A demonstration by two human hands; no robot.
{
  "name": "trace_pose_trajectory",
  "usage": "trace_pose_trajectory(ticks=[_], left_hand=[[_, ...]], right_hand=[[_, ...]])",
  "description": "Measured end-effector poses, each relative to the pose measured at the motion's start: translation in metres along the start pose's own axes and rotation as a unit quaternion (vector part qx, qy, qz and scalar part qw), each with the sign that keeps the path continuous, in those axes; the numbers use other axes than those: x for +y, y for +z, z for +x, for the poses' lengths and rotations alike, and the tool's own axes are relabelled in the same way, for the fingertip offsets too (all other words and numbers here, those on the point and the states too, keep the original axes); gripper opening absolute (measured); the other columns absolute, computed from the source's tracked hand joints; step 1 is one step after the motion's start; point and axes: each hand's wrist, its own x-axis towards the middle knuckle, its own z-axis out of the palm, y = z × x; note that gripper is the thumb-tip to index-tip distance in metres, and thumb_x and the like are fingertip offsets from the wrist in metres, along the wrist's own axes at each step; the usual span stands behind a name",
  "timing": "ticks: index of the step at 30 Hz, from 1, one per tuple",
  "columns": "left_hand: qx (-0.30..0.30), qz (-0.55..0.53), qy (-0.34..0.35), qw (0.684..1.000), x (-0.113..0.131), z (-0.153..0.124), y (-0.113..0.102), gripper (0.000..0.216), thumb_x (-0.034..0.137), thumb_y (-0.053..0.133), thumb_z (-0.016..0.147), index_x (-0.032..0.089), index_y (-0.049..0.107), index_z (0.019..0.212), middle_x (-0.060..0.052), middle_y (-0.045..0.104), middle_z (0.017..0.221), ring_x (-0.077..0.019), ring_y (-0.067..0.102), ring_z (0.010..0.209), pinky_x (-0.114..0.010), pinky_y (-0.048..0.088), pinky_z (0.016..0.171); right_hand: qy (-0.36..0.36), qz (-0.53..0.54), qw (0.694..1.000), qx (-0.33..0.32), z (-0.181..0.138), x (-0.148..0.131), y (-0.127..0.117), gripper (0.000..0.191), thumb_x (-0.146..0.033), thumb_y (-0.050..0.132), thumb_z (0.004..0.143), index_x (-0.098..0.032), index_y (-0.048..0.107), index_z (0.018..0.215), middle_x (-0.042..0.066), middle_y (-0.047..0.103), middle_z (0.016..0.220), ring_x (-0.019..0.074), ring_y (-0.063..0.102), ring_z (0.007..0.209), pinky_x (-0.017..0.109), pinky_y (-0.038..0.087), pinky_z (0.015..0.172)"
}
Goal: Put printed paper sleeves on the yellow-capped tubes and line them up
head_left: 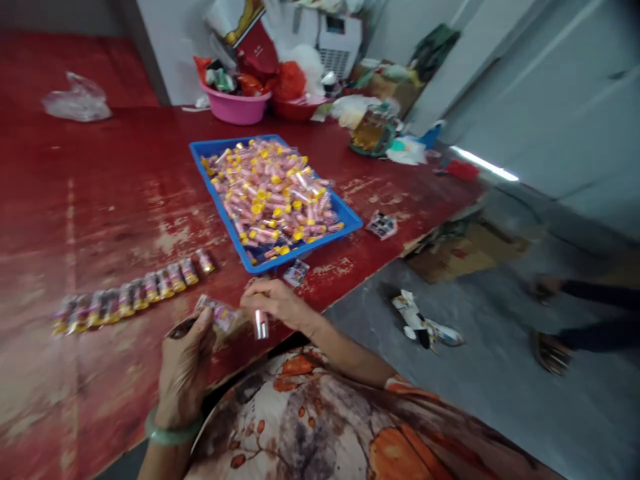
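My left hand [185, 363], with a pale green bangle on its wrist, is closed on a small printed plastic bag [223, 316]; something dark also shows in its grip. Facing it, my right hand [280, 303] pinches a small clear tube [261, 325] with pinkish contents, hanging upright below the fingers. The tube is beside the bag, apart from it. Beyond both hands stands a blue tray [310, 251] heaped with similar pink tubes [273, 193] with yellow caps. To the left, a row of bagged tubes [133, 295] lies on the red table [125, 220].
Printed packets lie near the tray: one packet [297, 273] before it, another packet [383, 225] to its right. Behind are a pink basin [240, 108], a glass mug [373, 131] and a clear plastic bag [79, 100]. Litter [425, 323] and another person's foot [551, 353] are on the floor.
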Motion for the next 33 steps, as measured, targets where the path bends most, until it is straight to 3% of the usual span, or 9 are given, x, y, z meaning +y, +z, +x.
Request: trace_pose_trajectory(ticks=[2, 3, 5, 8, 15, 21, 27, 33], left_hand=[[-0.004, -0.009, 0.01, 1.0, -0.001, -0.002, 0.001, 0.043, 0.025, 0.089, 0.055, 0.015, 0.049, 0.064, 0.01, 0.035, 0.054, -0.0006, 0.027, 0.044, -0.015, 0.02, 0.038], [-0.002, -0.013, 0.011, 1.0, -0.002, -0.002, 0.0, 0.045, 0.028, 0.089, 0.055, 0.015, 0.047, 0.062, 0.01, 0.033, 0.053, -0.0003, 0.025, 0.044, -0.015, 0.019, 0.038], [-0.007, -0.02, 0.01, 1.0, -0.005, 0.0, -0.004, 0.049, 0.033, 0.088, 0.058, 0.016, 0.043, 0.06, 0.011, 0.029, 0.052, 0.0, 0.022, 0.042, -0.016, 0.017, 0.039], [-0.014, -0.046, 0.013, 0.999, -0.007, 0.003, -0.01, 0.051, 0.037, 0.087, 0.061, 0.017, 0.04, 0.06, 0.011, 0.029, 0.052, 0.0, 0.021, 0.042, -0.017, 0.016, 0.039], [-0.022, -0.124, 0.004, 0.992, -0.007, -0.001, -0.016, 0.045, 0.033, 0.084, 0.068, 0.017, 0.042, 0.066, 0.01, 0.031, 0.054, 0.0, 0.022, 0.042, -0.015, 0.016, 0.039], [0.0, -0.206, -0.069, 0.976, -0.006, 0.003, -0.021, 0.051, 0.031, 0.09, 0.057, 0.017, 0.042, 0.067, 0.011, 0.034, 0.055, 0.0011, 0.022, 0.04, -0.014, 0.012, 0.036], [0.019, -0.251, -0.087, 0.964, -0.002, 0.006, -0.025, 0.057, 0.03, 0.093, 0.049, 0.017, 0.04, 0.065, 0.012, 0.036, 0.053, 0.0013, 0.022, 0.039, -0.014, 0.011, 0.036], [0.022, -0.207, -0.021, 0.978, -0.005, 0.004, -0.027, 0.052, 0.034, 0.089, 0.058, 0.017, 0.041, 0.067, 0.012, 0.033, 0.053, 0.0007, 0.021, 0.04, -0.015, 0.013, 0.037]], right_hand=[[0.001, 0.024, 1.0, -0.017, -0.012, -0.003, -0.01, 0.039, -0.054, 0.073, 0.072, -0.017, 0.067, 0.085, -0.001, 0.059, 0.066, 0.0099, 0.05, 0.051, 0.019, 0.032, 0.041], [-0.01, 0.035, 0.999, -0.027, -0.017, -0.004, -0.014, 0.037, -0.051, 0.074, 0.074, -0.018, 0.067, 0.09, 0.001, 0.062, 0.077, 0.0118, 0.055, 0.058, 0.02, 0.039, 0.045], [-0.061, 0.008, 0.998, -0.016, -0.022, -0.006, -0.022, 0.029, -0.044, 0.074, 0.077, -0.02, 0.069, 0.094, 0.005, 0.063, 0.099, 0.0168, 0.062, 0.084, 0.025, 0.05, 0.067], [-0.164, -0.043, 0.985, -0.018, -0.022, -0.006, -0.023, 0.025, -0.04, 0.075, 0.079, -0.024, 0.07, 0.098, 0.006, 0.061, 0.106, 0.0229, 0.056, 0.109, 0.033, 0.047, 0.093], [-0.306, -0.128, 0.943, 0.025, -0.014, 0.001, 0.009, 0.017, -0.025, 0.071, 0.083, -0.026, 0.068, 0.1, 0.004, 0.061, 0.096, 0.0209, 0.059, 0.093, 0.035, 0.049, 0.085], [-0.454, -0.232, 0.856, 0.088, -0.011, 0.005, 0.024, 0.03, -0.017, 0.074, 0.08, -0.023, 0.066, 0.108, 0.005, 0.063, 0.096, 0.02, 0.062, 0.086, 0.035, 0.054, 0.074], [-0.504, -0.294, 0.805, 0.104, -0.012, 0.013, 0.03, 0.034, -0.014, 0.073, 0.081, -0.023, 0.064, 0.113, 0.006, 0.065, 0.098, 0.0193, 0.065, 0.083, 0.034, 0.057, 0.07], [-0.517, -0.346, 0.778, 0.087, -0.014, 0.012, 0.03, 0.034, -0.012, 0.072, 0.081, -0.021, 0.064, 0.113, 0.006, 0.066, 0.098, 0.0188, 0.065, 0.085, 0.034, 0.057, 0.074]])
